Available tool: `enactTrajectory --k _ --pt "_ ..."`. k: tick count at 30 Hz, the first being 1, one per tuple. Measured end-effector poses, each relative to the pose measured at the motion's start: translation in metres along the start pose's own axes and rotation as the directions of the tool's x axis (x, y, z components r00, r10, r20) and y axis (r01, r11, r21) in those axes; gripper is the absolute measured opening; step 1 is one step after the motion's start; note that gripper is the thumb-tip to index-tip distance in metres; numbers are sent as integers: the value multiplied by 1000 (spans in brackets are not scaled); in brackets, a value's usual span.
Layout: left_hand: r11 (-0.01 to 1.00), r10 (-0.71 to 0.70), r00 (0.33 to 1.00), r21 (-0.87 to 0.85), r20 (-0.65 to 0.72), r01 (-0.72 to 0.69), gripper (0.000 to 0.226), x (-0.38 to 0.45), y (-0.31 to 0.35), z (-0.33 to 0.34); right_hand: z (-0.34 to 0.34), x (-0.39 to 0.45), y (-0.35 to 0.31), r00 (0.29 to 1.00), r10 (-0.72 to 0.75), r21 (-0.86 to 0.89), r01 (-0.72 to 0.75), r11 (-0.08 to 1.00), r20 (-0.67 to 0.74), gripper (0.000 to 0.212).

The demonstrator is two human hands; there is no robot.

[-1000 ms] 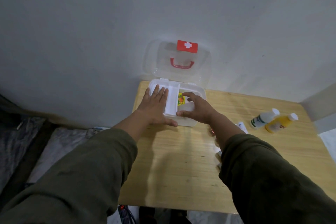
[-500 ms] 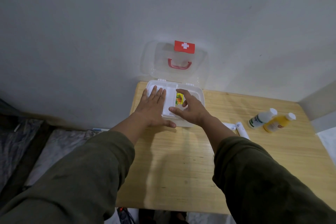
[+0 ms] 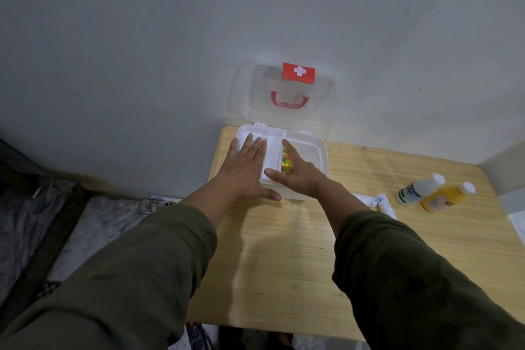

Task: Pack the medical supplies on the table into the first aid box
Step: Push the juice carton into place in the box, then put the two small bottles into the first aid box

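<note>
The white first aid box (image 3: 319, 150) stands open at the table's far left corner, its clear lid (image 3: 284, 94) with red handle and red cross label leaning on the wall. My left hand (image 3: 248, 169) lies flat, fingers apart, over the box's left part. My right hand (image 3: 295, 176) rests over the middle, fingers spread against a yellow printed packet (image 3: 285, 162) inside the box beside a white inner tray (image 3: 273, 153). A white bottle (image 3: 417, 189), a yellow bottle (image 3: 446, 197) and a white tube (image 3: 385, 203) lie on the table to the right.
The wooden table (image 3: 298, 264) ends close to the wall (image 3: 170, 51) behind the box. A small white item (image 3: 366, 199) lies by the tube. Grey bedding (image 3: 85, 230) lies left of the table. A power strip (image 3: 196, 341) sits under the front edge.
My right hand has slid left across the box, from its right part to the middle by the yellow packet. My left hand has stayed flat on the left part.
</note>
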State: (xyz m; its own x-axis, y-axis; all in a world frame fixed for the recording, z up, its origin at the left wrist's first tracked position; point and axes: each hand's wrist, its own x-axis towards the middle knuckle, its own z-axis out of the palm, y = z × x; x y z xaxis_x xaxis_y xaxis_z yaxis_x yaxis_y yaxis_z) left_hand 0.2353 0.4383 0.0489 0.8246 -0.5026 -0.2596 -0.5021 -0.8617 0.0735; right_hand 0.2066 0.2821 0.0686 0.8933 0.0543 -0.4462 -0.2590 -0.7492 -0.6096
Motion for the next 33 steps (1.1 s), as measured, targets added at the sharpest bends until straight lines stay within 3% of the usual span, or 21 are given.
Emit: enactTrajectory --k 14,22,24,27,33 --pt "998 -43 999 -34 -1 43 124 0 4 -2 5 7 2 999 40 -47 -39 998 15 92" --pt "996 -11 1000 -85 13 12 127 -2 2 -7 -6 -1 -1 993 -13 -43 8 999 -121 81" --pt "990 3 1000 -141 -10 -5 128 -3 2 -12 -16 -11 -3 968 -90 -72 75 995 -235 75" --pt "980 45 996 -190 -80 -59 124 0 12 -24 -34 -27 -4 876 -199 -149 148 978 -439 67" --pt "946 164 971 -251 -172 -204 117 19 65 -61 -81 -62 23 718 -231 -286 46 957 -657 58"
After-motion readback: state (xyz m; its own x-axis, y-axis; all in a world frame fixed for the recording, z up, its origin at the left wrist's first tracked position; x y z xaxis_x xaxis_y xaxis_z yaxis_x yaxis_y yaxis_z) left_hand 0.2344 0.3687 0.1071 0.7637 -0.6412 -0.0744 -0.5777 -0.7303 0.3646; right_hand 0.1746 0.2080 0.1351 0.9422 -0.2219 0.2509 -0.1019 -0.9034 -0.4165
